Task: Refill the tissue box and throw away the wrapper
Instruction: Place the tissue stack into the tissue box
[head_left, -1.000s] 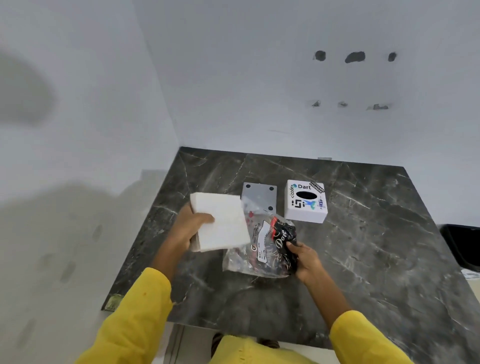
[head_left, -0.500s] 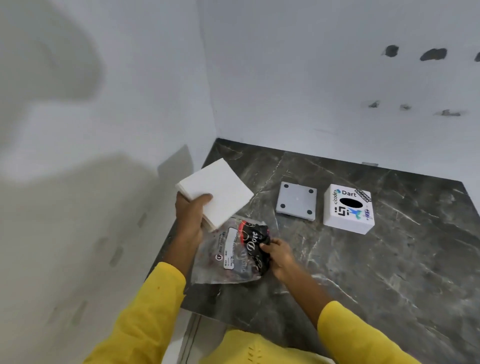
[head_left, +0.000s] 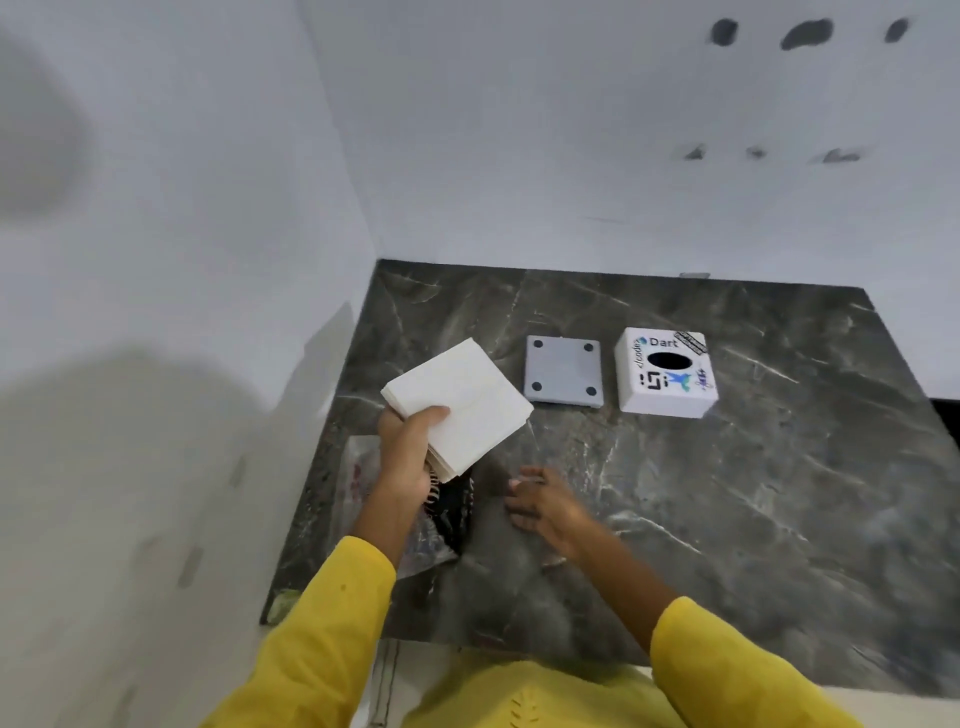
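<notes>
**White stack out, wrapper let go**

White tissues (head_left: 460, 402) sit clamped in the left hand (head_left: 408, 457), raised above the near-left part of the worktop (head_left: 753, 493). The right hand (head_left: 543, 501), which half a second ago gripped the wrapper (head_left: 410, 525), has let it go and now hovers open and empty, fingers spread, just right of it. The wrapper lies flat near the worktop's left edge, under the left forearm. So the stack is free of its packing and, as I judge it, ready to go into the box (head_left: 666, 373), which stands further off to the right with its base plate (head_left: 564, 371) lying beside it, apart. The wrapper is not yet thrown away.

Much of the wrapper is hidden by the left hand and sleeve, and its print is blurred. No bin shows clearly; a dark shape at the far-right frame edge is cut off. The box's underside cannot be seen.
</notes>
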